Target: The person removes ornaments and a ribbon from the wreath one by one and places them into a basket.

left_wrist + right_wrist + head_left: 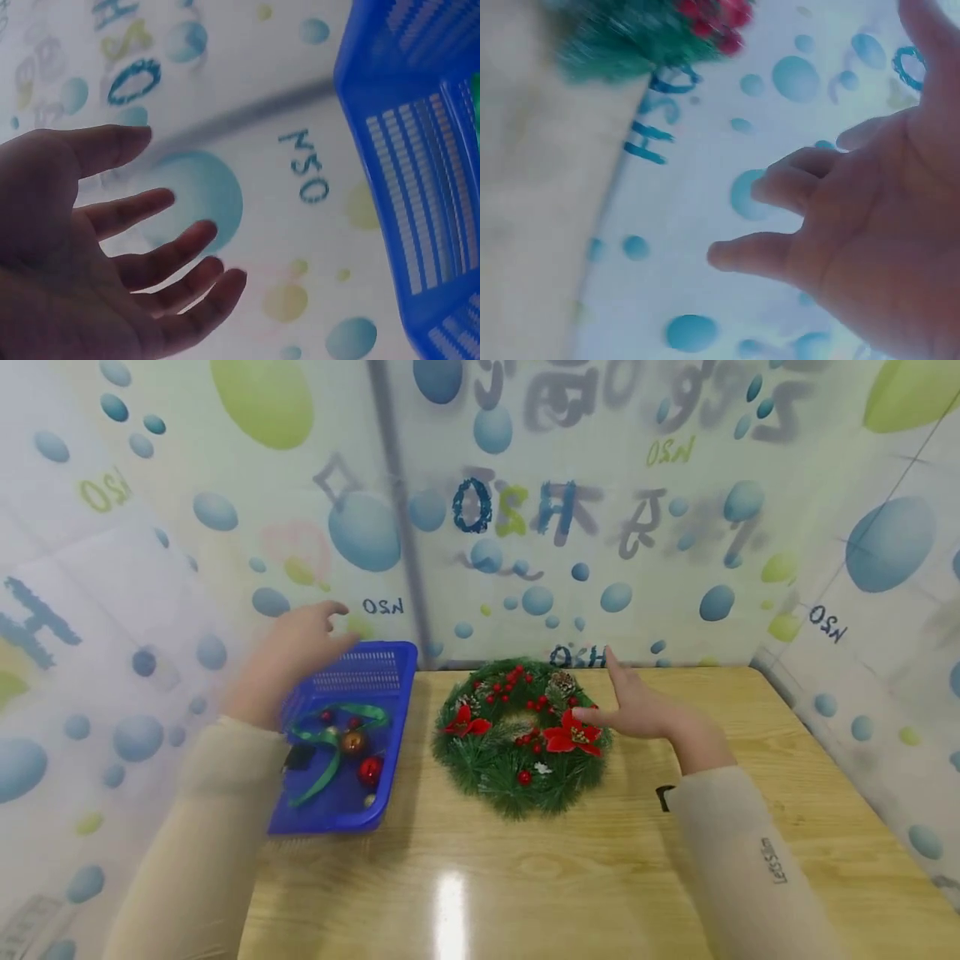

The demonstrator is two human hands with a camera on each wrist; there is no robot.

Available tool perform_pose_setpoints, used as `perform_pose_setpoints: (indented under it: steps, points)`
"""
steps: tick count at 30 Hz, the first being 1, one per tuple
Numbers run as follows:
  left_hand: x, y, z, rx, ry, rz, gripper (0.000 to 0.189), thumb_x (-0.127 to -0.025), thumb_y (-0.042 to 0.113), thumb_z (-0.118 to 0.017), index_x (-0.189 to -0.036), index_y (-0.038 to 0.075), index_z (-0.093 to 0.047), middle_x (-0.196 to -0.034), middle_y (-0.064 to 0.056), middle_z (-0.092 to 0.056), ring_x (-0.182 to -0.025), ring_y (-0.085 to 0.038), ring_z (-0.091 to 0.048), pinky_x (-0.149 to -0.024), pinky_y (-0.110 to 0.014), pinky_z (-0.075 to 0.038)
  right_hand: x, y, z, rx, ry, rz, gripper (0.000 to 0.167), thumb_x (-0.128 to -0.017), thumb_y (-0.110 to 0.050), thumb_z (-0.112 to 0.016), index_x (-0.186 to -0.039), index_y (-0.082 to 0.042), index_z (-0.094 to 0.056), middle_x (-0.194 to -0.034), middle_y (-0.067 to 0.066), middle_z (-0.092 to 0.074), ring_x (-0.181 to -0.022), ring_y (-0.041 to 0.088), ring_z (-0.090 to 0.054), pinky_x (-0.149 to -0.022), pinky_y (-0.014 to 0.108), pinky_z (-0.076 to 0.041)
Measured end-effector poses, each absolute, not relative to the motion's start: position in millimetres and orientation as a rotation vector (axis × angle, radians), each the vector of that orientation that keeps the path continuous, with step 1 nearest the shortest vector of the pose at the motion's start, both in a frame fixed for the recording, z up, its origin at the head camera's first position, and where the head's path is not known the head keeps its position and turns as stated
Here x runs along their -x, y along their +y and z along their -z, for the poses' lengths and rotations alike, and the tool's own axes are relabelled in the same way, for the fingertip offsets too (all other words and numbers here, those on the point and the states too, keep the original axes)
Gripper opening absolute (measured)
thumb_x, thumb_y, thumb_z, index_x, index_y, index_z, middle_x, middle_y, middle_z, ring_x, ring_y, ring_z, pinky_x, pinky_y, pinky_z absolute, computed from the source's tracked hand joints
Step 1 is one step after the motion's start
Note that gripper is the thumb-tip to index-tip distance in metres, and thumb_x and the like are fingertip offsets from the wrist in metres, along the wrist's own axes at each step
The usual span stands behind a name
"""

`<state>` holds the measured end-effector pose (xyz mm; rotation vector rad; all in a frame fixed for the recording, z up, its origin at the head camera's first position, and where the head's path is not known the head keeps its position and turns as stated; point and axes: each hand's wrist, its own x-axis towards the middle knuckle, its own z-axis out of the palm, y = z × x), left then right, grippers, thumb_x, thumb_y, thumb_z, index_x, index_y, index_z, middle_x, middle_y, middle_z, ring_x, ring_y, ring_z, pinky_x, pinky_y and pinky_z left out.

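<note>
A green wreath (517, 785) with red flowers, berries and a pine cone lies on the wooden table. Above its right side is my right hand (637, 706), fingers spread and holding nothing; the right wrist view shows the bare palm (885, 247). My left hand (296, 643) hovers over the far part of the blue basket (405, 727), with nothing in its loosely bent fingers, as the left wrist view of the hand (112, 262) confirms. Inside the basket are a green ribbon (326, 777), a brown bauble (353, 742), a red bauble (370, 770) and smaller balls.
A patterned curtain (517, 568) with blue and green dots hangs behind the table (562, 877) and along both sides. A small black object (664, 797) shows beside the right sleeve. Something dark (300, 757) lies in the basket near the left cuff.
</note>
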<state>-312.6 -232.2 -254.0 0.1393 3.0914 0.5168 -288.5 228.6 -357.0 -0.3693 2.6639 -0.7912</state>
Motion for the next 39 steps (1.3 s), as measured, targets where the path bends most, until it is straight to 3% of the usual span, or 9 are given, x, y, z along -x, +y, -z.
perform_pose_setpoints:
  steps: [5, 12, 17, 23, 29, 39]
  points:
    - [331, -186, 262, -0.153, 3.073, -0.485, 0.082, -0.110, 0.057, -0.043, -0.172, 0.012, -0.015, -0.172, -0.034, -0.020, -0.159, -0.058, -0.015, -0.125, -0.075, -0.021, 317, 219, 322, 0.384, 2.765, 0.616, 0.092, -0.112, -0.064, -0.030, -0.168, -0.012, 0.021, -0.174, 0.027, 0.024, -0.161, 0.053, 0.021, -0.119, 0.084, 0.007]
    - [375, -134, 287, -0.330, 3.086, -0.413, 0.082, -0.110, 0.067, -0.029, -0.172, 0.014, -0.019, -0.178, -0.024, -0.008, -0.166, -0.047, 0.006, -0.131, -0.069, -0.007, 368, 204, 306, 0.275, 2.847, 0.438, 0.090, -0.106, -0.075, -0.014, -0.169, -0.020, 0.020, -0.175, 0.019, 0.027, -0.164, 0.042, 0.022, -0.124, 0.079, 0.009]
    - [397, -114, 327, -0.332, 3.130, -0.352, 0.084, -0.108, 0.072, -0.014, -0.172, 0.019, -0.021, -0.180, -0.020, -0.008, -0.167, -0.042, 0.007, -0.131, -0.071, -0.005, 379, 209, 320, 0.219, 2.856, 0.405, 0.087, -0.108, -0.072, -0.012, -0.170, -0.018, 0.016, -0.177, 0.020, 0.023, -0.165, 0.042, 0.018, -0.124, 0.079, 0.011]
    - [402, -103, 369, -0.138, 3.070, -0.341, 0.087, -0.106, 0.077, -0.016, -0.172, 0.021, -0.019, -0.181, -0.013, -0.005, -0.168, -0.037, 0.007, -0.130, -0.071, 0.001, 377, 231, 349, 0.184, 2.901, 0.449, 0.086, -0.110, -0.069, -0.014, -0.172, -0.014, 0.009, -0.178, 0.022, 0.016, -0.165, 0.045, 0.013, -0.120, 0.081, 0.015]
    - [407, -80, 372, -0.217, 3.054, -0.479, 0.092, -0.101, 0.084, -0.019, -0.173, 0.025, -0.018, -0.182, -0.009, -0.005, -0.169, -0.033, 0.009, -0.131, -0.069, 0.005, 374, 243, 360, 0.126, 2.908, 0.466, 0.086, -0.109, -0.070, -0.014, -0.171, -0.015, 0.011, -0.176, 0.024, 0.019, -0.164, 0.048, 0.016, -0.119, 0.081, 0.018]
    - [405, -79, 379, -0.203, 3.096, -0.415, 0.098, -0.098, 0.089, -0.020, -0.173, 0.026, -0.016, -0.182, -0.008, -0.005, -0.169, -0.034, 0.005, -0.132, -0.067, 0.000, 377, 238, 365, 0.106, 2.938, 0.481, 0.091, -0.106, -0.075, -0.013, -0.172, -0.016, 0.010, -0.176, 0.023, 0.020, -0.164, 0.047, 0.015, -0.120, 0.081, 0.015]
